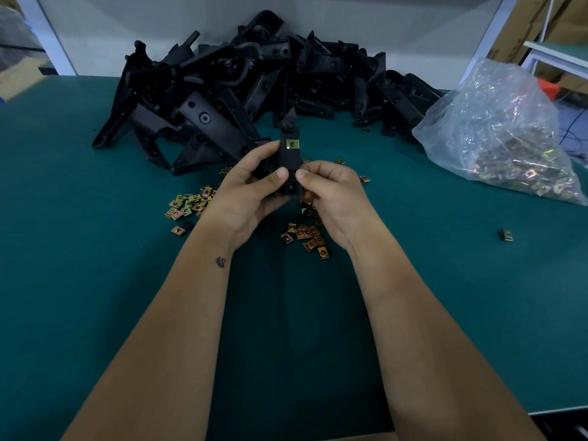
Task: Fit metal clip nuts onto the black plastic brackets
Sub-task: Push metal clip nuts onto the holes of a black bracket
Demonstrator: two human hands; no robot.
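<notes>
head view: both hands meet above the green table [95, 249], holding one black plastic bracket [288, 154] upright between them. the left hand [251, 189] grips the bracket's lower left side, fingers curled behind it and the thumb pressed on its front. the right hand [331, 192] pinches the bracket's lower right edge, thumb tip on the front and the other fingers curled beneath; whether a nut sits under those fingers cannot be told. a yellowish clip nut [292, 144] is already seated on the bracket, above the thumbs.

behind the hands, a large heap of black brackets [254, 81] is piled against the back wall. loose clip nuts lie scattered on the table: one cluster [189, 205] just left of the left wrist, another [307, 237] below and between the wrists. a single nut [506, 235] lies well apart on the right. a clear plastic bag [496, 132] with more nuts inside rests on the table's right side. cardboard boxes [541, 23] stand in the upper right corner beyond the table.
</notes>
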